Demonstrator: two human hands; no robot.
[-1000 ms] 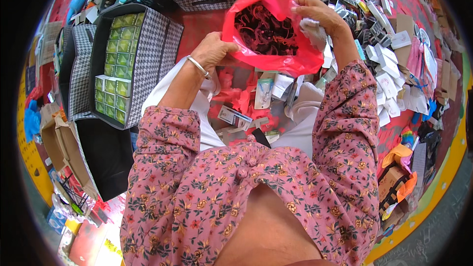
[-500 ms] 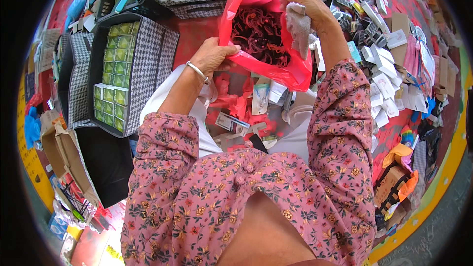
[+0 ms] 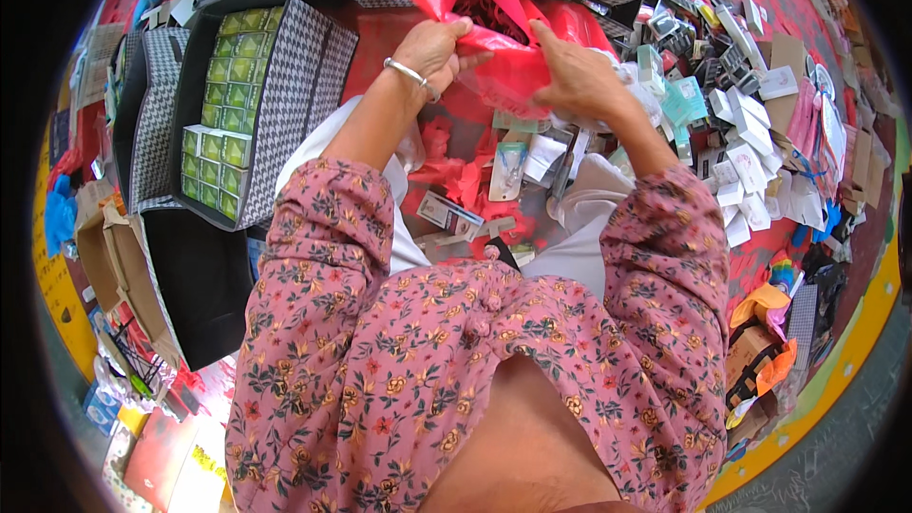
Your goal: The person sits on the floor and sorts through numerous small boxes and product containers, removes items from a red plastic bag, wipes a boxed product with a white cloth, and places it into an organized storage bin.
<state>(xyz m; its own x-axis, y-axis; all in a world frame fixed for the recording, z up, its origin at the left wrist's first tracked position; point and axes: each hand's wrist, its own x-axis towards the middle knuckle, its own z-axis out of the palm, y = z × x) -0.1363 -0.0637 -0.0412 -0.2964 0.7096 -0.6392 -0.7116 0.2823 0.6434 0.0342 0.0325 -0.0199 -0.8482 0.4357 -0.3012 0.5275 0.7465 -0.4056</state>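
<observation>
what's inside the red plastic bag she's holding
Through the mouth of the thin red plastic bag, gripped by the left hand and right hand, a tangle of small dark red pieces shows. What they are is unclear; the bag's wall hides the rest.

Red mat [image 3: 375, 33], scattered small boxes [image 3: 750, 171]

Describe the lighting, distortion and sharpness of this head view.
Head view: even, soft light, no hard shadows or strong glare; heavy fisheye bending, with a black rim at the corners; the crinkled red plastic bag held by the left hand and right hand looks sharp; the green boxes in the checked fabric bin stay readable.
</observation>
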